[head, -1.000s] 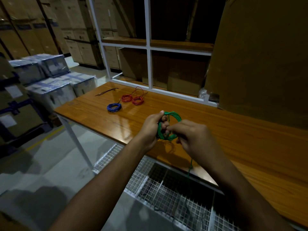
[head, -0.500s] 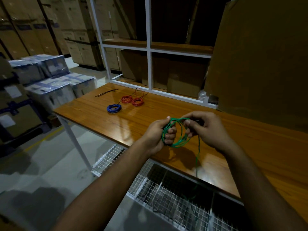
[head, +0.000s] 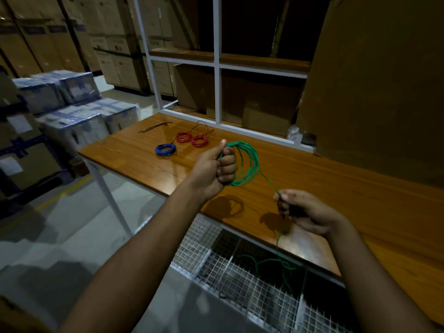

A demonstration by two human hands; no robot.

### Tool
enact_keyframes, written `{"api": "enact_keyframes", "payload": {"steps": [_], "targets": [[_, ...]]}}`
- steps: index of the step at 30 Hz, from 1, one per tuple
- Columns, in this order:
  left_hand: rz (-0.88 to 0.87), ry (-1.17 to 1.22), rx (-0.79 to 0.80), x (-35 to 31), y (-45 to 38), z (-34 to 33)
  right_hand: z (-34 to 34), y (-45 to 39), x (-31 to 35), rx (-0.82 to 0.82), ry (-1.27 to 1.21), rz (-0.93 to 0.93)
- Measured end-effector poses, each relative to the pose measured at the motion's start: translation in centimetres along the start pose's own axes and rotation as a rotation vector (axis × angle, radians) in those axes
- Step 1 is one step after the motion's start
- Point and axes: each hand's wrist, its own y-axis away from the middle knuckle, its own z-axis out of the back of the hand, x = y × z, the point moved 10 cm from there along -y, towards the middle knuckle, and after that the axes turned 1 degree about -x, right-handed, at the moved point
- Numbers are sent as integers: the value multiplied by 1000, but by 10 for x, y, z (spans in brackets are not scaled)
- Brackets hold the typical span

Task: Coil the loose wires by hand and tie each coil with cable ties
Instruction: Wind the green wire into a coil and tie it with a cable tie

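My left hand (head: 217, 168) grips a coil of green wire (head: 249, 164) above the wooden table (head: 336, 188), thumb up. From the coil a loose strand runs down and right to my right hand (head: 302, 211), which pinches it near the table's front edge. The rest of the green wire (head: 276, 261) hangs below that hand onto the wire-mesh shelf. On the far left of the table lie a blue coil (head: 165, 149), two red coils (head: 192, 138) and some black cable ties (head: 155, 127).
A white shelf frame (head: 217, 68) with cardboard boxes stands behind the table. A large cardboard sheet (head: 374, 80) leans at the right. A wire-mesh shelf (head: 240, 272) sits below the table's front edge. Wrapped boxes (head: 72, 111) are stacked on the floor at left.
My right hand has moved from the coil down and to the right, drawing out a length of green wire. My left hand has risen slightly, still holding the coil.
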Motion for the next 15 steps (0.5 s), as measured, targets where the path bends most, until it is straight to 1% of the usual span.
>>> {"api": "enact_keyframes", "payload": {"steps": [2,4,5,6,8,10,11,13,14,15], "targets": [[-39,-29,-23,-11,-1,4,-4,4,-18,14,-162,-7],[-79,-72,-50,-18,-3,5,-16,7,-28,-23,-234,1],[-96,-92,-57,-19,-5,4,-24,7,-31,-70,-210,-6],[-110,-112,-60,-20,-7,1,-29,7,-33,-150,-127,-14],[-131,-162,-64,-21,-10,-6,-34,8,-33,-334,97,-19],[-152,-227,-76,-21,-13,-10,-43,15,-18,-452,375,19],[-161,-261,-90,-21,-13,-9,-51,19,-3,-460,589,68],[-173,-318,-130,-20,-14,-5,-75,26,22,-380,1044,153],[-173,-333,-148,-18,-14,-3,-88,29,28,-308,1199,163],[-166,-336,-159,-14,-14,-2,-99,31,32,-229,1287,163]]}}
